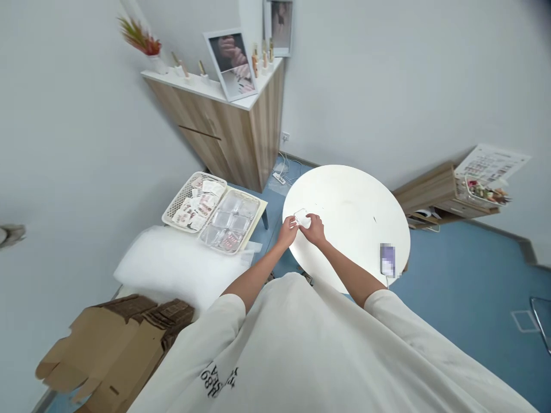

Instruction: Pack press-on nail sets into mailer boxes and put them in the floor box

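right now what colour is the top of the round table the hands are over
The round table has a white top, best seen in the head view.

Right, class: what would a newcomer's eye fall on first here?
Probably the round white table, where the left hand and right hand hold a small clear item over its left side. Then the picture frame on the wooden cabinet and the red and green plant left of it.

A head-worn camera looks forward and steeply down over the wearer's white shirt, taking in the round tabletop within arm's reach and, farther off, a wooden cabinet.
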A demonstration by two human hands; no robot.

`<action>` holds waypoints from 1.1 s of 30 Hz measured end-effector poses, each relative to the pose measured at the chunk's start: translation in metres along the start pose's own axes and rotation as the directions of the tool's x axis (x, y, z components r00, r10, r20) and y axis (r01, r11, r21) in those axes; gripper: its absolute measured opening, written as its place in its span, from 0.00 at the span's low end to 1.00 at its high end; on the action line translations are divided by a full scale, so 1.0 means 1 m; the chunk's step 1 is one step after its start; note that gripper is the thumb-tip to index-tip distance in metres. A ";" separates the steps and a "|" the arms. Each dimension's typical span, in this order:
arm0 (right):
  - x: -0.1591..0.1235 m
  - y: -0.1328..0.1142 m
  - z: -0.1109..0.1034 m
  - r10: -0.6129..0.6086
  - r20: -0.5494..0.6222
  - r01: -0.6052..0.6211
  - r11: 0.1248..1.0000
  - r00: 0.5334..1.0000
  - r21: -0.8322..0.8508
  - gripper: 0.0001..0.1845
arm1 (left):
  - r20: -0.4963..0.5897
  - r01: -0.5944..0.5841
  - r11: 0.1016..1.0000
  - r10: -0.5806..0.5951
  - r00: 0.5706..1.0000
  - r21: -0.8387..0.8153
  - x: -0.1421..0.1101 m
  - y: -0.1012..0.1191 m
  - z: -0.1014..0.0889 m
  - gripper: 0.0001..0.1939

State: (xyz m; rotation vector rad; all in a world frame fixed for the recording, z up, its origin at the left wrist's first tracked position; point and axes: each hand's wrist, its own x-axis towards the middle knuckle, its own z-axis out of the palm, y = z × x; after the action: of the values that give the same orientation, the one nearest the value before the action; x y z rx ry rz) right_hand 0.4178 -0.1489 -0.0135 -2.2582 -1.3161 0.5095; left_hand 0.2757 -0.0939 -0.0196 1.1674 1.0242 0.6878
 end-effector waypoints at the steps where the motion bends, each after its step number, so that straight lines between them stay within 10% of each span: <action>1: -0.007 0.016 -0.006 0.029 0.002 -0.029 1.000 1.000 -0.008 0.27 | 0.024 0.018 1.000 -0.018 1.000 0.008 -0.003 -0.006 0.014 0.21; 16: -0.086 0.200 -0.033 0.279 0.196 -0.261 0.959 0.940 -0.114 0.28 | 0.240 0.344 0.917 -0.387 0.890 0.203 -0.044 -0.097 0.172 0.30; 27: -0.084 0.246 -0.058 0.186 0.385 -0.154 0.982 0.904 -0.114 0.31 | 0.081 0.350 0.866 -0.402 0.912 0.357 -0.051 -0.117 0.188 0.24; 33: -0.048 0.248 -0.071 0.071 0.417 -0.013 0.990 0.906 -0.141 0.32 | 0.043 0.481 0.817 -0.520 0.853 0.318 -0.062 -0.126 0.196 0.13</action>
State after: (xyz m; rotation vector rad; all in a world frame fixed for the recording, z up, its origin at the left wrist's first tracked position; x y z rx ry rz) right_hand 0.6075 -0.3115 -0.0928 -2.3762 -1.5476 0.9982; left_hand 0.4209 -0.2626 -0.1109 1.1078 1.2884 0.0332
